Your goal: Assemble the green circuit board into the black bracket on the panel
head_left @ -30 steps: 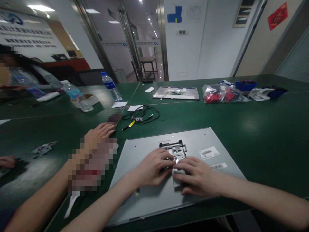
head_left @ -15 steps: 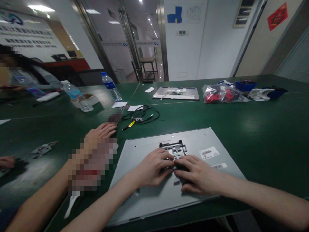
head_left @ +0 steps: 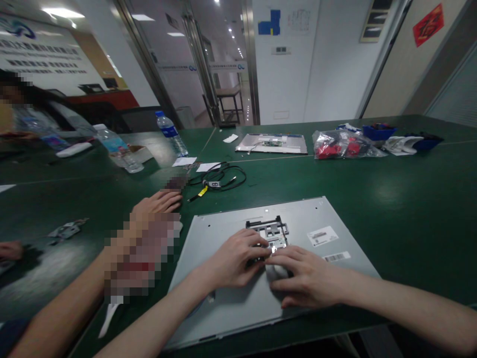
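A flat grey metal panel (head_left: 231,303) lies on the green table in front of me. Near its middle is a metal bracket (head_left: 274,229) with black edges. My left hand (head_left: 238,258) is closed at the bracket's lower part, thumb and fingers bent together. From the right, my right hand (head_left: 305,273) meets it, its fingers curled inward over the same spot. Whatever is between the fingertips of either hand is too small and hidden to name. Two labels, one a white sticker (head_left: 322,236), are on the panel's right side.
At the left, another person's hand (head_left: 158,203) rests on the table. Beyond the panel lie a coiled black cable (head_left: 223,179), a second panel (head_left: 272,143) and plastic bags with red items (head_left: 345,145). Bottles, including a blue-capped bottle (head_left: 172,133), stand at the back left.
My right hand has shifted slightly down, towards me, uncovering more of the bracket's lower part. My left hand has stayed almost in place.
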{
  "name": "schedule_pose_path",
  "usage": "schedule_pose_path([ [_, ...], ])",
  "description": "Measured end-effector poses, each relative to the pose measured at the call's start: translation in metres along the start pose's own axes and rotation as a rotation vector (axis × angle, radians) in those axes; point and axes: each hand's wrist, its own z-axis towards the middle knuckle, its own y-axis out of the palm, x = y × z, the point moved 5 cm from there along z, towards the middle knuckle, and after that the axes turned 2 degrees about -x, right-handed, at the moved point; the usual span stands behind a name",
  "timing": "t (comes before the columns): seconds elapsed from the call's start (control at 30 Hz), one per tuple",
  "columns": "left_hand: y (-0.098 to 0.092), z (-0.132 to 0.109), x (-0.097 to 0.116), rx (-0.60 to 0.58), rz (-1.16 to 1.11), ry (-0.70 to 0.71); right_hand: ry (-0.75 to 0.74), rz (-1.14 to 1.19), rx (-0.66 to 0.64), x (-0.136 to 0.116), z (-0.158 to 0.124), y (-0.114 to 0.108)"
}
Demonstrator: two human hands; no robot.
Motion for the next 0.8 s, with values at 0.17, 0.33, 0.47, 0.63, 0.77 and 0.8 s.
schedule_pose_path([
  [0.17,0.003,-0.001,-0.002,-0.035,0.019,-0.006,0.051,-0.028,0.039,0.003,0.001,-0.001],
  [0.33,0.003,-0.002,-0.002,-0.045,0.023,-0.009,0.112,-0.037,0.053,0.009,0.001,0.002],
  [0.47,0.003,-0.002,-0.001,-0.033,0.014,0.0,0.141,-0.03,0.038,0.01,0.001,0.001],
  [0.63,0.004,-0.002,-0.002,-0.019,0.02,0.013,0.158,-0.029,0.019,0.01,0.001,0.001],
  [0.77,0.004,-0.002,-0.002,-0.034,0.016,0.001,0.17,-0.029,0.017,0.011,0.001,0.002],
  [0.8,0.004,-0.002,-0.002,-0.035,0.013,-0.003,0.17,-0.027,0.015,0.011,0.001,0.003],
])
